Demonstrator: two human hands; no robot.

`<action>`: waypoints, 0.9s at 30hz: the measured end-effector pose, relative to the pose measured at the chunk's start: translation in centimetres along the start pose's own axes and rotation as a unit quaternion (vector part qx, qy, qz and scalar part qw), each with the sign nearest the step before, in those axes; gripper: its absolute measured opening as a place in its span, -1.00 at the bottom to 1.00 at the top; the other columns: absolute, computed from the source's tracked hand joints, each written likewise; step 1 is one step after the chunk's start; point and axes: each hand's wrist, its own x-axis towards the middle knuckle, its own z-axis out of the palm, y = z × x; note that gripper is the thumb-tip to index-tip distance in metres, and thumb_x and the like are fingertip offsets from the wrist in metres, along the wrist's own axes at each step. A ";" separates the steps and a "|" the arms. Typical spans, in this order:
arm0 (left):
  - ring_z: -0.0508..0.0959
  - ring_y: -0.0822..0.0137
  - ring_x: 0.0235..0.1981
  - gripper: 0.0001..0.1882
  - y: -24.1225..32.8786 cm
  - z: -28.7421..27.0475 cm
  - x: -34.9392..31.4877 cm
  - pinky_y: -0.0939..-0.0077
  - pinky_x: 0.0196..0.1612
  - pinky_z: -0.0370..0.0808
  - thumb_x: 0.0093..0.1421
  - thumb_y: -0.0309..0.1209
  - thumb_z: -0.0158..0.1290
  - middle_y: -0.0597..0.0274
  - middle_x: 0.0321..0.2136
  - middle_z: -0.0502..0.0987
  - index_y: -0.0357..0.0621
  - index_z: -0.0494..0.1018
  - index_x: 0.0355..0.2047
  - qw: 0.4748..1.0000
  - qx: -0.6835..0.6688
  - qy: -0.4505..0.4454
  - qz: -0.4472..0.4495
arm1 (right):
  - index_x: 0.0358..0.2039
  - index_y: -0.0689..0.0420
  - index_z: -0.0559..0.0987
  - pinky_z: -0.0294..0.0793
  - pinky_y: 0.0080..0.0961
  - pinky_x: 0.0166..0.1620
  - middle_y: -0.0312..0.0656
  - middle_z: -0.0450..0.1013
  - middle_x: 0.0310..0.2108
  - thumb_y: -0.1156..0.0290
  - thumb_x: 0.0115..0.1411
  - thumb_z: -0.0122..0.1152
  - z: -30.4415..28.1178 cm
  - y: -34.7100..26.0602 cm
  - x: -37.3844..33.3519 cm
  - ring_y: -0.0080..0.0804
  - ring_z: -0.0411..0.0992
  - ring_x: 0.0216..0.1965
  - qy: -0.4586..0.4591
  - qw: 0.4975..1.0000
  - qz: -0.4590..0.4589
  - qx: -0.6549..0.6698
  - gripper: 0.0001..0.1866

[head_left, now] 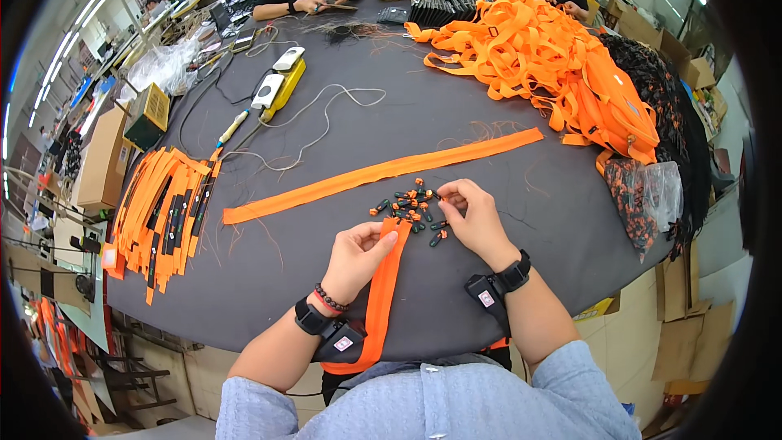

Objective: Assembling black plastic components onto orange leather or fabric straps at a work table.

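My left hand (356,258) pinches the upper end of an orange zipper tape (380,310), which runs down over the table's near edge. Just beyond that end lies a small heap of zipper sliders (407,202) with dark pulls and orange tips. At the right side of the heap is my right hand (472,216), its thumb and forefinger curled together near a small dark bit that is too small to name. Farther back, a second orange zipper tape (383,175) stretches slantwise across the table, touched by neither hand.
Orange strips with black parts (167,216) lie at the left of the grey table (326,122). A yellow and white power strip (281,85) and cables sit farther back. Orange straps (529,49) are heaped at the far right, near a clear plastic bag (643,200). Two people sit opposite.
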 end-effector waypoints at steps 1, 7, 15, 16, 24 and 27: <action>0.51 0.56 -0.27 -0.79 0.0 0.0 0.0 0.66 -0.14 0.44 0.21 -0.47 0.12 0.29 -0.30 0.57 -0.34 0.51 -0.17 1.000 -0.003 0.003 0.002 | -0.27 0.26 0.54 0.46 -0.57 -0.22 -0.18 0.48 -0.29 0.66 0.08 0.18 -0.1 -0.4 0.0 -0.47 0.47 -0.30 -0.006 0.999 -0.028 0.030 -0.83; 0.52 0.57 -0.30 -0.78 0.0 0.0 0.0 0.69 -0.18 0.45 0.22 -0.47 0.11 0.27 -0.31 0.58 -0.35 0.51 -0.16 0.999 -0.028 0.027 0.012 | -0.20 0.28 0.51 0.47 -0.53 -0.10 -0.20 0.47 -0.21 0.69 0.17 0.12 -0.3 -3.8 -1.7 -0.50 0.46 -0.18 -0.105 0.928 -0.025 0.356 -0.83; 0.55 0.53 -0.29 -0.79 -0.6 0.7 -0.3 0.68 -0.20 0.50 0.20 -0.57 0.10 0.24 -0.29 0.57 -0.38 0.50 -0.15 0.992 -0.010 0.020 0.126 | -0.22 0.29 0.47 0.49 -0.57 -0.06 -0.19 0.47 -0.22 0.70 0.10 0.23 1.6 -4.2 -3.0 -0.53 0.47 -0.18 -0.167 0.896 0.086 0.403 -0.78; 0.54 0.52 -0.29 -0.79 -0.8 0.7 -0.3 0.67 -0.19 0.50 0.20 -0.59 0.09 0.24 -0.29 0.56 -0.37 0.50 -0.15 0.990 -0.007 0.021 0.140 | -0.21 0.29 0.47 0.50 -0.58 -0.05 -0.18 0.48 -0.22 0.70 0.10 0.23 1.7 -4.1 -2.9 -0.53 0.47 -0.18 -0.154 0.900 0.088 0.399 -0.78; 0.52 0.54 -0.31 -0.84 -0.6 0.7 -0.5 0.71 -0.25 0.47 0.18 -0.59 0.11 0.23 -0.30 0.54 -0.34 0.56 -0.21 0.986 0.068 0.010 0.154 | -0.19 0.30 0.47 0.51 -0.57 -0.04 -0.12 0.50 -0.21 0.69 0.13 0.21 1.9 -3.6 -2.8 -0.51 0.49 -0.17 -0.081 0.917 0.053 0.387 -0.78; 0.51 0.55 -0.32 -0.83 -0.4 0.8 -0.6 0.71 -0.26 0.46 0.18 -0.60 0.11 0.23 -0.30 0.55 -0.34 0.56 -0.21 0.984 0.080 0.015 0.157 | -0.18 0.30 0.47 0.51 -0.58 -0.05 -0.12 0.50 -0.20 0.69 0.13 0.21 1.9 -3.6 -2.9 -0.51 0.49 -0.17 -0.083 0.920 0.040 0.382 -0.77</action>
